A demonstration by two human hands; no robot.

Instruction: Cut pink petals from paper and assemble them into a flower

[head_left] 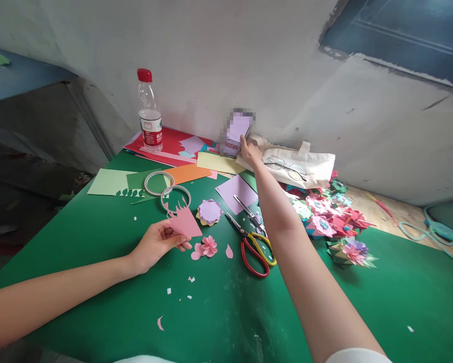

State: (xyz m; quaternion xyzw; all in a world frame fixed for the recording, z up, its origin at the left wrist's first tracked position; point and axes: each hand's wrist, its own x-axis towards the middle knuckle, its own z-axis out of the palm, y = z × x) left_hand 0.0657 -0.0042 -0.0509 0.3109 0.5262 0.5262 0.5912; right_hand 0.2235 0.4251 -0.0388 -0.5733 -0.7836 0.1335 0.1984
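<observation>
A pink paper piece with a cut, fringed upper edge is pinched between the thumb and fingers of my left hand. My right hand reaches far forward to a phone leaning on the wall; its thumb lies on the lit screen at the right edge, and its other fingers are partly hidden. Just beyond the left hand are a pink paper flower, a loose petal and a round lilac paper flower. Red-and-yellow-handled scissors lie partly spread beside my right forearm.
Two tape rolls overlap near green and orange paper. A water bottle stands on red sheets. Glasses rest on a cloth bag. Several paper flowers crowd the right. Smaller scissors lie on lilac paper.
</observation>
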